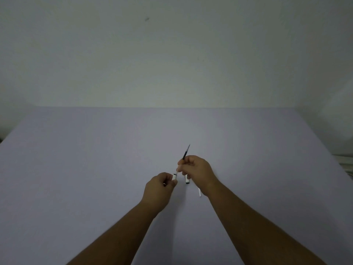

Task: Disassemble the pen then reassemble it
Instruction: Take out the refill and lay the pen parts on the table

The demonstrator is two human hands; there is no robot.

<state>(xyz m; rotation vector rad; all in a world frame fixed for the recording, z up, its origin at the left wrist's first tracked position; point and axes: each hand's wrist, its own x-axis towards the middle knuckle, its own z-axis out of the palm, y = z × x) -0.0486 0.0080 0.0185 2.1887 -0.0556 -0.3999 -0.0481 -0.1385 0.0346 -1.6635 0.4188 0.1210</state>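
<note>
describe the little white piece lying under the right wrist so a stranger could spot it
On the lavender table, look beside the right hand. The thin white strip pokes out beside its wrist, slimmer than the stubby white cap piece nearby.

Most of the white plastic pen barrel is buried inside the closed left hand, so only its open mouth shows, and the middle of the thin dark ink refill is covered by the grip of the right hand, leaving just its pointed far end and a short pale stretch near the barrel; whether that pale end sits inside the barrel mouth is too small to tell. A short white cylindrical pen piece with a dark end and a thin white strip lie on the pale lilac counter partly behind the right wrist, too small to identify. Both forearms are cut off by the bottom edge, and a pale object at the right edge is cropped and blurred.
</note>
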